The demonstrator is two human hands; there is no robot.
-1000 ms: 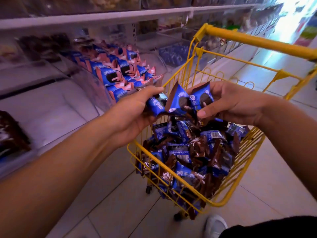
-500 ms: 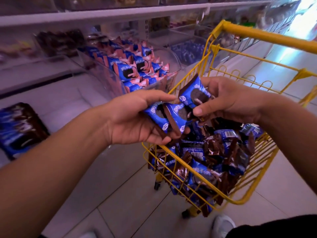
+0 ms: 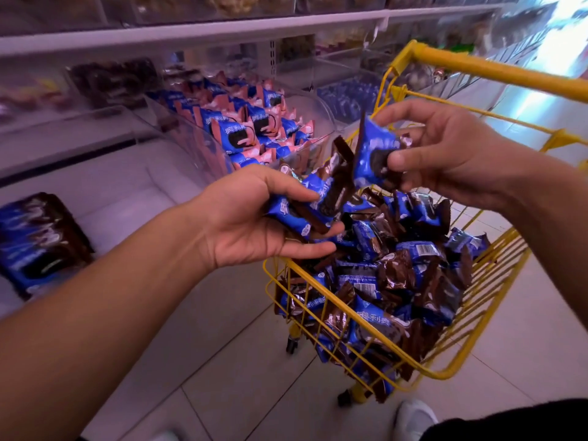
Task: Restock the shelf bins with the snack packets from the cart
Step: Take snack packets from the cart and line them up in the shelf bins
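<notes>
The left hand [image 3: 251,218] holds a small bunch of blue and brown snack packets [image 3: 318,198], with the thumb on top and the fingers curled under them. The right hand [image 3: 445,154] pinches one blue packet [image 3: 370,154] between thumb and fingers, just beside the bunch and a little higher. Both hands are above the near corner of the yellow cart [image 3: 445,370]. The cart is full of the same blue and brown packets [image 3: 397,281] in a big pile. On the shelf behind the hands, a clear bin [image 3: 203,144] holds blue and pink packets [image 3: 248,128]. A bin farther left, low on the shelf, has a few blue and brown packets [image 3: 38,240] in it. A white shoe [image 3: 413,418] is on the tile floor [image 3: 222,393] near the cart.
</notes>
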